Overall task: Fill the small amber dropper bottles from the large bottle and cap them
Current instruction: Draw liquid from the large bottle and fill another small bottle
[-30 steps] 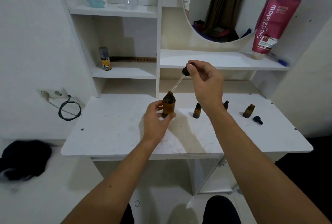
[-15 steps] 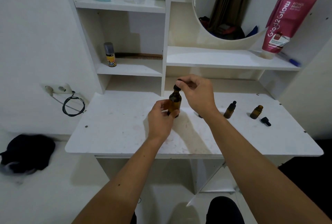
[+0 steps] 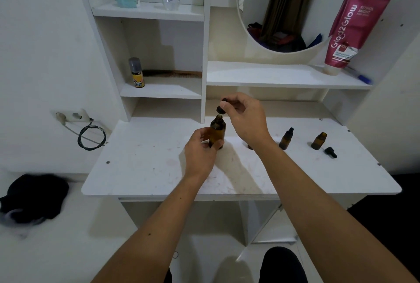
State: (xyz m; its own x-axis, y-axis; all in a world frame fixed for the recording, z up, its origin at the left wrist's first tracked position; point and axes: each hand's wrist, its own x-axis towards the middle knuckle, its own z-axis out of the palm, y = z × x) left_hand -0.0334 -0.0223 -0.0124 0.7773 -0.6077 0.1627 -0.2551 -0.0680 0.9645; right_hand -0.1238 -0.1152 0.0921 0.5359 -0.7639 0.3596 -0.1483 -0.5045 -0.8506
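Step in hand: drawing from the big bottle, centre of the desk.
Left hand: fingers curled round the bottle's base, steadying it.
Right hand: fingertips pinching the dropper cap just above the bottle's neck.
Right of these: one capped small bottle, one open bottle, a loose cap.
Next move, judged: carry the dropper to the open bottle, level and without squeezing.
Unclear: pipette; liquid levels; a third bottle, mostly behind the right wrist.
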